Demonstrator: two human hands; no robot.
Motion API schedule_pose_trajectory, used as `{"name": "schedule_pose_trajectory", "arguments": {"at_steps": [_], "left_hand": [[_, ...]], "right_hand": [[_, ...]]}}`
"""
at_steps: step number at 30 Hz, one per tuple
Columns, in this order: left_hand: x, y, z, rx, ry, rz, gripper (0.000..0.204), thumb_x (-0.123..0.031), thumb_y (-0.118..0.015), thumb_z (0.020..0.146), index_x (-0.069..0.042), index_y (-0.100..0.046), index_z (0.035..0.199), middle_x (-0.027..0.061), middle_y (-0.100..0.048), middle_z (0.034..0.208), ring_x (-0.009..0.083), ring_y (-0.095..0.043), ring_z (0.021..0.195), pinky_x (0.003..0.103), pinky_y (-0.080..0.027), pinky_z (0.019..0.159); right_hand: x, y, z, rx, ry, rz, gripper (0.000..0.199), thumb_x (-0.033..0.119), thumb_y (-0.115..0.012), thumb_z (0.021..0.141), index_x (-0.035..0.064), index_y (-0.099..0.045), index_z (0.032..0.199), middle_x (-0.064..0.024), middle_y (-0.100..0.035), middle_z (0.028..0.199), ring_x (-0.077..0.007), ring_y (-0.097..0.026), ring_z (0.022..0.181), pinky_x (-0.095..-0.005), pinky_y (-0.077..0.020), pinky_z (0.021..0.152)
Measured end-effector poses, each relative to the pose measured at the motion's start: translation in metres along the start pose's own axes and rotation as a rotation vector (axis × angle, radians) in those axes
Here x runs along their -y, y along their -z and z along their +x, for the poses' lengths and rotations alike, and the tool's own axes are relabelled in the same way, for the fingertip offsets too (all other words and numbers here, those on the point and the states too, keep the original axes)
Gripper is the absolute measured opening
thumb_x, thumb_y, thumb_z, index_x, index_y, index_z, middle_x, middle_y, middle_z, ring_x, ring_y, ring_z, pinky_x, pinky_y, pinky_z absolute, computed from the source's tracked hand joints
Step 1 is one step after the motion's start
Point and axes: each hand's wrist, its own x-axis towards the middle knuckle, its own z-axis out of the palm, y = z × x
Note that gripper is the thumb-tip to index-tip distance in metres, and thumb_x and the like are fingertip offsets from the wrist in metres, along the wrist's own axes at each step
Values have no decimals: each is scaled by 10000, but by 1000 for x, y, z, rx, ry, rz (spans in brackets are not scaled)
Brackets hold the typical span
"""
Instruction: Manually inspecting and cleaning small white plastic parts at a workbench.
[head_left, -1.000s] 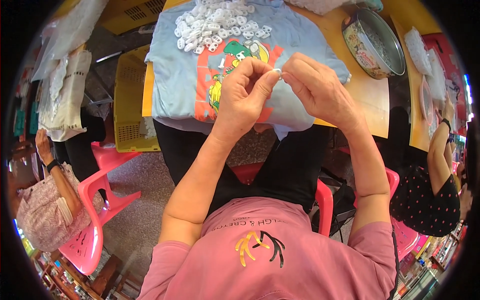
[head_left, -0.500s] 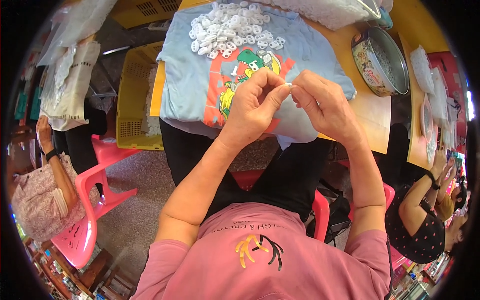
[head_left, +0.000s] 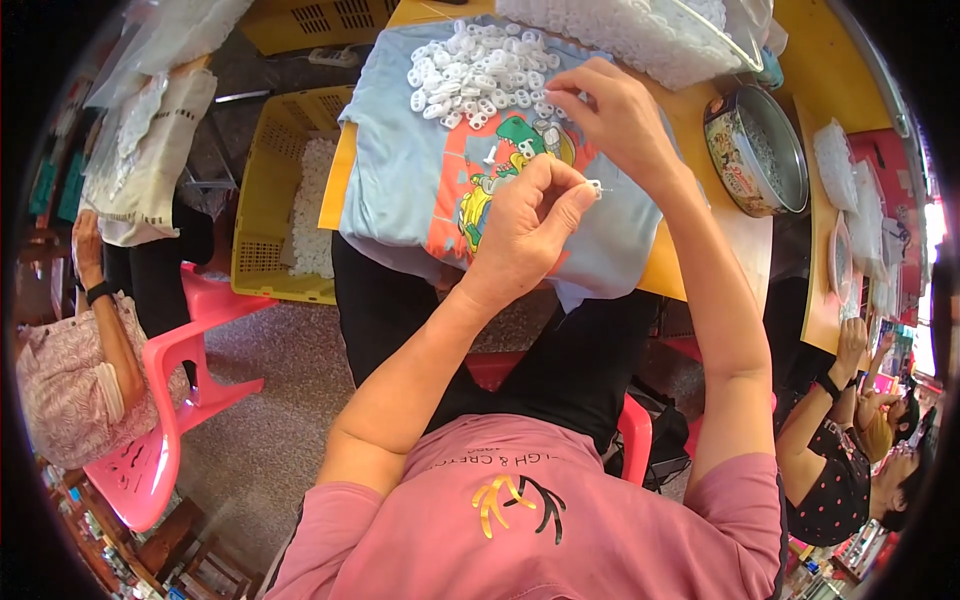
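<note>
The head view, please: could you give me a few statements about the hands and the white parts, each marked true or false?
1. The left hand pinches a small white part. True.
2. The right hand rests in the round tin. False: it reaches toward the white pile.
3. The pile lies on a light blue shirt. True.
4. The crate is red. False: it is yellow.

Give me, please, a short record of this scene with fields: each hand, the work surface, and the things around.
left hand: left hand pinches a small white plastic piece
right hand: right hand reaches to the pile of white pieces
surface: light blue shirt spread on an orange table
nearby: round tin at right; yellow crate at left; pink chair; other people at both sides
</note>
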Motion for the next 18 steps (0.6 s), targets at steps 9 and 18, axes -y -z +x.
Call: {"name": "schedule_pose_trajectory", "arguments": {"at_steps": [9,18], "left_hand": [[2,1,0,2,4,16,124,-113,-631,959,-28,-552,914,-45,-521,724,17,-435,628,199,-359,544],[3,1,1,9,-20,55,125,-115,-630,958,-23,-555,919,-37,-533,726,24,-443,631,204,-370,552]], "right_hand": [[3,2,1,4,234,-133,121,173,-725,815,86,-701,895,-51,-650,933,-271,-633,802,-365,-516,725],[4,1,4,27,73,-150,138,198,-708,831,90,-700,917,-56,-640,966,-276,-628,865,-369,-508,725]]}}
